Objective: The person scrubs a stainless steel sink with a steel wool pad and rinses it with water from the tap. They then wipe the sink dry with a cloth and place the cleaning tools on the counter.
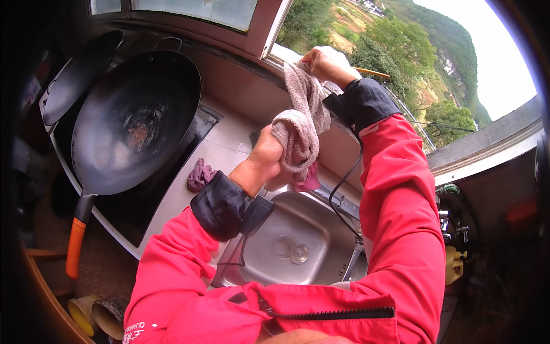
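A twisted, pale pinkish terry towel [300, 124] stretches between my two hands above the counter by the window. My left hand [264, 157] grips its lower, looped part, just above the near-left corner of the steel sink basin [296, 223]. Farther up, at the window sill, my right hand [328, 64] is closed on the towel's upper end. A bright pink cloth [307, 178] lies partly hidden below the towel, behind the sink. A crumpled purple cloth [201, 174] sits on the counter to the left of my left hand.
A large black wok [137, 120] with an orange handle [75, 247] rests over the stove at left, a second dark pan [81, 81] behind it. The open window frame [485, 155] borders the right. Beyond my right sleeve are taps [462, 230] and a yellow jug [453, 264].
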A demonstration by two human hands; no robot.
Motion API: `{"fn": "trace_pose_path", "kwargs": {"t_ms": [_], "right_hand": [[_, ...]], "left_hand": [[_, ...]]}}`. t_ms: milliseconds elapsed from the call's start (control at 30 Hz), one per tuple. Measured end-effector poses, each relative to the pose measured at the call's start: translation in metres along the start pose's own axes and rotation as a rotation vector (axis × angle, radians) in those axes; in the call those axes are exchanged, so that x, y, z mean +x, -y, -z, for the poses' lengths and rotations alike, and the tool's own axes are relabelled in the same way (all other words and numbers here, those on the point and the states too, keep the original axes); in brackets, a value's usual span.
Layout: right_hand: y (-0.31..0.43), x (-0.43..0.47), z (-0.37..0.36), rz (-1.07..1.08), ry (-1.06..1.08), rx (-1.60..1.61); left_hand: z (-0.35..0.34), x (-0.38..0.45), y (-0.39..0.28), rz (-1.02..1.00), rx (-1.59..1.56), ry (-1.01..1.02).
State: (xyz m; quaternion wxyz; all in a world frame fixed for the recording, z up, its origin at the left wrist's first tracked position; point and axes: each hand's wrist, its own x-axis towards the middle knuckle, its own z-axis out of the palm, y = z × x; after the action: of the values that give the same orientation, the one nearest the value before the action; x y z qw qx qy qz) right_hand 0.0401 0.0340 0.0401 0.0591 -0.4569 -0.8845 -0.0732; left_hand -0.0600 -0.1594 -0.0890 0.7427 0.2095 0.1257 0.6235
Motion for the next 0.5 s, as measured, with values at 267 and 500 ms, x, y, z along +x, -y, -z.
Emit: {"fn": "trace_pose_path", "kwargs": {"t_ms": [267,500], "right_hand": [[-0.037,-0.040,0.024,-0.065,0.250,-0.098],[-0.083,-0.136,0.047,-0.258,0.357,-0.191]], "left_hand": [[-0.009,-0.018,0.006,0.150,-0.025,-0.019],[-0.036,-0.026,0.022,0.472,0.040,0.171]]}}
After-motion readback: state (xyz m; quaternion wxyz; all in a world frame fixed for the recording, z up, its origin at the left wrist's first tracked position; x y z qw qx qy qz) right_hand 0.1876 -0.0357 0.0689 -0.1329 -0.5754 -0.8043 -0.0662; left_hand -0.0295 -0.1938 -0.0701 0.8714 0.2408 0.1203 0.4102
